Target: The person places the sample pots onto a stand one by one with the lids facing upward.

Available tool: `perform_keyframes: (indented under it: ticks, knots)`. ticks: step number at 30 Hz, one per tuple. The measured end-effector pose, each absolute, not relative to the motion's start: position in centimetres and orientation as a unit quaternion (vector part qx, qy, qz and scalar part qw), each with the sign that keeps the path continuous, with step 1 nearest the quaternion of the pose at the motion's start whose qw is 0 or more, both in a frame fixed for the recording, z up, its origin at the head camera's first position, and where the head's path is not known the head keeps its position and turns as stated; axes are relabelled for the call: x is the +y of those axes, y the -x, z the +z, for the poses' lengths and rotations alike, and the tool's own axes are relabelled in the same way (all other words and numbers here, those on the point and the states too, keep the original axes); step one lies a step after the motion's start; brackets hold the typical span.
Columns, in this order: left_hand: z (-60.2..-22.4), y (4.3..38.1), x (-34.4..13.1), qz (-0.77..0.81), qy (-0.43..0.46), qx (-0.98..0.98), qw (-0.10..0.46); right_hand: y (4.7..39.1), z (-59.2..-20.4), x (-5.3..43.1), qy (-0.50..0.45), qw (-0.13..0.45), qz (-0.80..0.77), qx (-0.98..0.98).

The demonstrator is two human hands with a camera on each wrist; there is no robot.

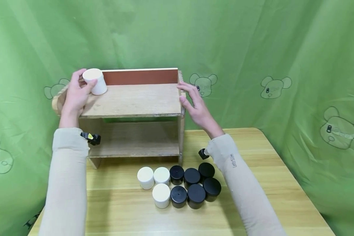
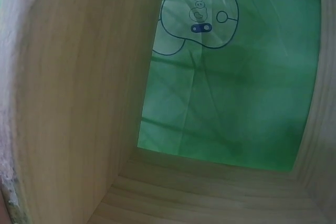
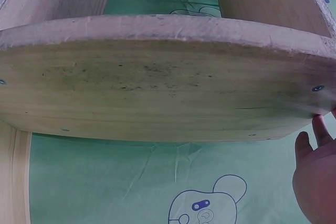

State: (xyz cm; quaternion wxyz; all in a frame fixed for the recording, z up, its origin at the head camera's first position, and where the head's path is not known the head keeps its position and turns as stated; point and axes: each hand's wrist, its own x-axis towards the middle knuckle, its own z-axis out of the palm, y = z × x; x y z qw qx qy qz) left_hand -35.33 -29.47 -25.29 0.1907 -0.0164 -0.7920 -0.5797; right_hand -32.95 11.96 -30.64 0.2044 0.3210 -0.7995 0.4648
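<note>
Your left hand (image 1: 76,94) covers part of the white jar (image 1: 96,79). The shelf (image 1: 135,100) hides the worktop's (image 1: 253,170) far left corner; the picture's bottom edge cuts your 2 sleeves (image 1: 68,183). In the right wrist view, your right hand (image 3: 317,179) is cut at the right side.

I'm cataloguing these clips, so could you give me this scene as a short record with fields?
Left hand: grips a white jar at the left end of the shelf's top board
Jar resting on board: cannot tell
Right hand: touches the shelf's right side
Shelf: wooden, two levels
Table: in front of the shelf, three other white jars and six black jars, grouped closely
Backdrop: green cloth with cartoon animal heads
</note>
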Motion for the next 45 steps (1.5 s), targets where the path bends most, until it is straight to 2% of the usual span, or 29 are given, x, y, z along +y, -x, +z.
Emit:
perform_keyframes:
  ticks: [19, 32, 45]
  knots:
    - [-25.8, 35.7, -29.4, -0.549, 0.020, -0.820, 0.159, 33.0, -31.4, 12.0, -0.319, 0.202, 0.476, -0.794]
    - [-25.6, 36.1, -29.0, -0.547, 0.030, -0.821, 0.164, 33.0, -31.1, 12.4, -0.321, 0.209, 0.474, -0.793]
    - [-25.2, 35.0, -29.1, -0.541, 0.029, -0.823, 0.169, 33.2, -31.1, 12.1, -0.324, 0.214, 0.480, -0.787]
